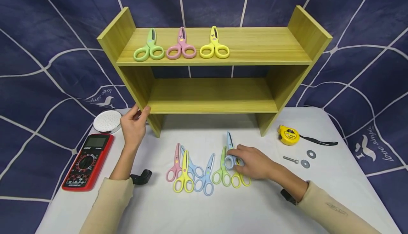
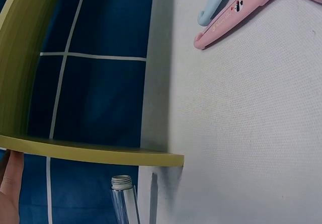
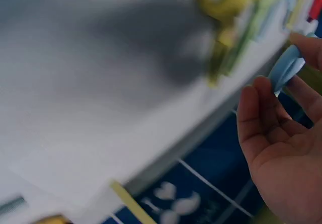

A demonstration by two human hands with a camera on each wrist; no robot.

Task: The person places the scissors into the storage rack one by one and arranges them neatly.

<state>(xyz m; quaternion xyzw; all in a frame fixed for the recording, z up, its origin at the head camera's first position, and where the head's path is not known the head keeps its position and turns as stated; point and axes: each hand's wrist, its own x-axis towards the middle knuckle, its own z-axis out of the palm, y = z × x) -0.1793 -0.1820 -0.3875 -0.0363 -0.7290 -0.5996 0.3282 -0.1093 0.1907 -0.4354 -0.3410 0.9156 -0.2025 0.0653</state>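
Observation:
My right hand pinches light blue craft scissors by the handles, blades toward the shelf; in the right wrist view a blue handle loop sits between thumb and fingers. Below it are green scissors and yellow scissors, partly covered. To the left lie pink scissors, yellow scissors, and two blue pairs, one partly under the yellow. My left hand holds the left side panel of a wooden shelf. Green, pink and yellow scissors lie in a row on its top board.
A red multimeter and a white round disc-shaped object are at the left. On the right lie a yellow tape measure, a bolt and two washers. A dark blue patterned cloth hangs behind.

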